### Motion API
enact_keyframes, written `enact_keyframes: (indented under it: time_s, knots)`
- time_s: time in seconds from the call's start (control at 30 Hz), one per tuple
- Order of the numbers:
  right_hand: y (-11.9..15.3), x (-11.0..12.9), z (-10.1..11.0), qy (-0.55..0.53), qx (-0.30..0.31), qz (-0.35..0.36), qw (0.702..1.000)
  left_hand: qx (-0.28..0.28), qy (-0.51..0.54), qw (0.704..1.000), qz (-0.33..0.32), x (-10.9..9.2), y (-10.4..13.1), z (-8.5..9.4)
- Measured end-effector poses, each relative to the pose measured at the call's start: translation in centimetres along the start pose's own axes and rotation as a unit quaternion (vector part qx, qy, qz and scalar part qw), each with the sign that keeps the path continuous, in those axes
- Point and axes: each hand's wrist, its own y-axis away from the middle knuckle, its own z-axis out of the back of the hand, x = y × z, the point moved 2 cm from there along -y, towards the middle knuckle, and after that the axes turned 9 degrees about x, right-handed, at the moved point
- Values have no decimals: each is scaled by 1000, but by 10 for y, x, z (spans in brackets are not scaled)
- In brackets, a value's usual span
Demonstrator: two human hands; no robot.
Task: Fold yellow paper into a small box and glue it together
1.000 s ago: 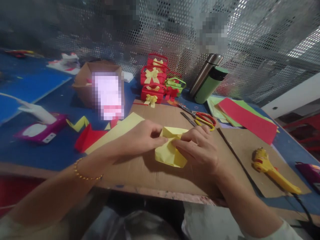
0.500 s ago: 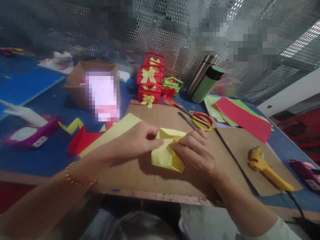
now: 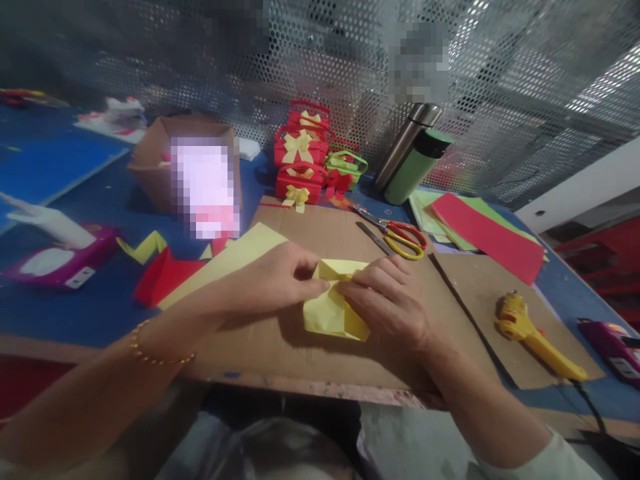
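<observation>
A small yellow folded paper box is held just above a sheet of brown cardboard. My left hand pinches its left upper edge between thumb and fingers. On the other side, my right hand grips the right wall, its fingertips pressed together at the rim; they cover that part of the box. A yellow paper sheet lies under my left forearm, beside a folded red paper piece. Two pairs of scissors, one red-handled and one yellow-handled, rest beyond my right hand.
Red paper baskets with yellow bows and a green paper basket stand at the back. Behind right are a green bottle and a steel flask. A yellow glue gun lies right; a cardboard box stands left.
My right hand has shifted slightly inward along the box's right wall, its fingers closer over the rim. My left hand keeps the same hold, and the view has tilted a little.
</observation>
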Motion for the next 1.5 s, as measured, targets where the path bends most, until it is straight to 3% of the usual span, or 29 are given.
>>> enact_keyframes:
  time_s: [0.33, 0.53, 0.73, 1.07, 1.27, 1.5]
  knots:
    - [1, 3, -1, 18, -13, -17, 1000, 7, -2, 1000, 19, -9, 3, -6]
    - [3, 0, -2, -12, 17, -13, 1000, 76, -18, 993, 89, 0, 5, 3]
    - [3, -2, -1, -32, 23, -13, 999, 111, -54, 987, 103, -1, 5, 8]
    - [-3, 8, 7, 10, 87, 19, 996, 49, -4, 989, 138, 3, 5, -2]
    - [-4, 10, 8, -9, 94, 15, 995, 68, 51, 987, 137, 8, 4, -4]
    - [-7, 8, 9, -44, 113, 16, 992, 97, 43, 988, 113, 8, 4, -5]
